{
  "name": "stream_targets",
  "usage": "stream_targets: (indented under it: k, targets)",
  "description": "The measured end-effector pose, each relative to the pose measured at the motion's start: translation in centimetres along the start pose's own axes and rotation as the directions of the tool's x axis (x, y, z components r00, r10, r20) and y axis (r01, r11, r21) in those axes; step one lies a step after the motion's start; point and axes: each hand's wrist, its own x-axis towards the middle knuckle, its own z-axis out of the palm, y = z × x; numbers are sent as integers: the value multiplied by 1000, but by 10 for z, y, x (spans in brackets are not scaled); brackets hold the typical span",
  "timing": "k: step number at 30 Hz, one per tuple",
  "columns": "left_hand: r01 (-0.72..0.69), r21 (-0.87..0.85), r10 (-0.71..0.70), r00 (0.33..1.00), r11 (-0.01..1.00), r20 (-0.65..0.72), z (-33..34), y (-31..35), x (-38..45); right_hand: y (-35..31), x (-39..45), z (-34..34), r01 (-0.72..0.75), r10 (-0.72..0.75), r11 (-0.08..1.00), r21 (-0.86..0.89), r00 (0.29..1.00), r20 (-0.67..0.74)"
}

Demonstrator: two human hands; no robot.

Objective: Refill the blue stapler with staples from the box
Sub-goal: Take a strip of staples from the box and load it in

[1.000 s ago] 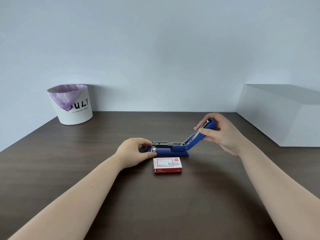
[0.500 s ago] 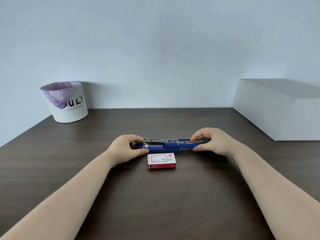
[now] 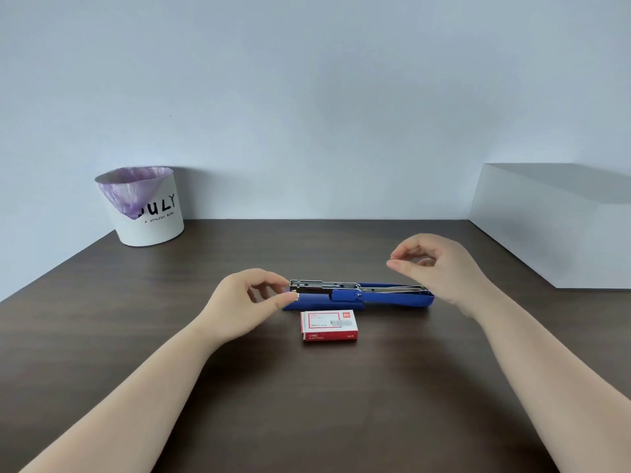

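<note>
The blue stapler (image 3: 345, 297) lies in the middle of the dark wooden table, folded fully open, its lid flat to the right and the metal staple channel exposed on the left. My left hand (image 3: 251, 300) pinches the stapler's left front end between thumb and fingers. My right hand (image 3: 435, 268) hovers just above the lid's right end, fingers loosely curled, holding nothing. A small red and white staple box (image 3: 328, 325) lies closed on the table directly in front of the stapler.
A white bin (image 3: 145, 208) with a purple liner stands at the table's back left corner. A large white box (image 3: 560, 223) sits along the right side. The wall runs behind the table (image 3: 307, 404).
My right hand swung the stapler's lid down from tilted to flat on the table, then let go and lifted off it. My left hand stayed at the front end.
</note>
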Motion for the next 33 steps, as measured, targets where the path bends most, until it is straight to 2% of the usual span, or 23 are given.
stream_targets:
  k: [3,6,11,16,26,33]
  targets:
    - [-66,10,63,982,998,180,6,10,-3,-12,-5,12,56,-48,996,-66,992,117]
    - [-172,122,121,932,978,342,14,12,-7,-14,-8,24,91,-50,987,-129,955,294]
    - [-223,233,135,930,947,342,22,14,-6,-10,-12,34,56,28,985,-165,882,470]
    - [-186,201,110,934,962,339,21,14,-5,-13,-16,34,-18,110,987,-161,808,579]
    - [-21,-24,28,937,999,348,16,15,-4,-24,-20,43,88,61,974,-211,789,611]
    - [51,-3,-47,935,999,351,8,7,-2,-20,-20,46,68,67,974,-215,824,563]
